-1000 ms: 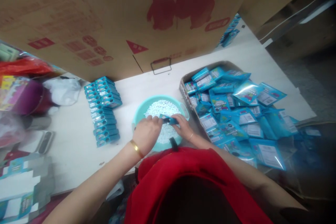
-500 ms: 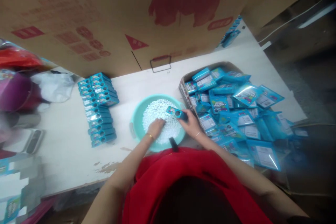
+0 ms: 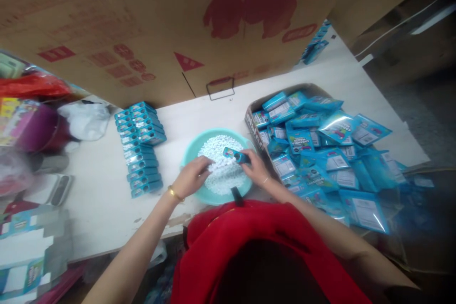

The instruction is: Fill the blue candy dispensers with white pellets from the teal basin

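My right hand (image 3: pixel 255 167) grips a small blue box (image 3: pixel 232 153) with a round dark hole, tilted over the right side of a mint-green basin (image 3: pixel 191 148). A heap of small white pellets (image 3: pixel 223 180) fills the basin. At the basin's left side, my left hand (image 3: pixel 194 175) hangs over the pellets, fingers curled together. Whatever those fingers may pinch is too small to make out.
Matching blue boxes (image 3: pixel 144 164) stand in rows on the white table (image 3: pixel 96 218). To the right, shiny blue packets (image 3: pixel 301 142) overflow a cardboard tray (image 3: pixel 253 128). A large cardboard carton (image 3: pixel 160 23) walls off the back. Bags and flattened boxes (image 3: pixel 26 256) crowd the left.
My left hand has lifted from the pellets and moved left and slightly up toward the basin's left side. The right hand still holds the box, shifted slightly left. The view has moved a little.
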`<state>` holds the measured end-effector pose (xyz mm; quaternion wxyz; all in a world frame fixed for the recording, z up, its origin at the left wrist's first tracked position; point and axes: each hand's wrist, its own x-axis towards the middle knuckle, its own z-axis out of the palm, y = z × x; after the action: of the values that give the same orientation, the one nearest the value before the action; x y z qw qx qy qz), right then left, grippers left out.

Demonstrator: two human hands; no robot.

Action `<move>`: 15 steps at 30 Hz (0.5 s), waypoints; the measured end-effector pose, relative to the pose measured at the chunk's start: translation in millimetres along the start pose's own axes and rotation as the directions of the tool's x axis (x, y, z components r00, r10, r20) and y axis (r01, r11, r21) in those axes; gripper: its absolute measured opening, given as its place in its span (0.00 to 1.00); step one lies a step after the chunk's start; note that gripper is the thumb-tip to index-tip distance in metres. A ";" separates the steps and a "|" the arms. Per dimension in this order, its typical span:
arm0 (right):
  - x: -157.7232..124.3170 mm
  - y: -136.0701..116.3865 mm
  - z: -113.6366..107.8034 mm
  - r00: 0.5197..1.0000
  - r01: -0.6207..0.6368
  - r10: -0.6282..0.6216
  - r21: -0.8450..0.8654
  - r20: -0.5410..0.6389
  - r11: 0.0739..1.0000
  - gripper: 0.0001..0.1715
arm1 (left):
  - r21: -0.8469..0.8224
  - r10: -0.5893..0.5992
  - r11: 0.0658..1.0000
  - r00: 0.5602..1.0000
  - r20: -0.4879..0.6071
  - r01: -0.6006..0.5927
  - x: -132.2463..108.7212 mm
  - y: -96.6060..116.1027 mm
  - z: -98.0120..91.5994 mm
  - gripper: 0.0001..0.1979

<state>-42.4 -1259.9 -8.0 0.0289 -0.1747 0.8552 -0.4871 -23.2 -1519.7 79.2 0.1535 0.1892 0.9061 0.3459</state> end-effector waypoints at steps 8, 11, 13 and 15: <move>-4.9 -2.5 21.9 0.990 0.141 -0.141 -0.002 0.011 0.990 0.21 | 0.588 -0.183 0.805 0.975 0.123 0.077 27.6 80.6 -21.1 0.16; -5.7 -0.7 21.5 0.988 0.151 -0.151 0.009 -0.012 0.988 0.21 | 0.649 -0.176 0.760 0.971 0.160 0.031 29.6 101.9 -26.5 0.13; -5.6 1.4 18.6 0.991 0.131 -0.131 0.008 -0.029 0.991 0.20 | 0.666 -0.162 0.746 0.976 0.146 0.025 27.6 95.5 -30.0 0.13; -4.9 4.1 14.6 0.995 0.089 -0.089 0.001 -0.044 0.996 0.20 | 0.668 -0.179 0.738 0.982 0.067 0.089 23.5 68.9 -26.9 0.13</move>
<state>-35.7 -1268.3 -19.7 -0.0113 -0.2019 0.8464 -0.4927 -38.6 -1477.0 142.2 0.1581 0.1868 0.9693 -0.0223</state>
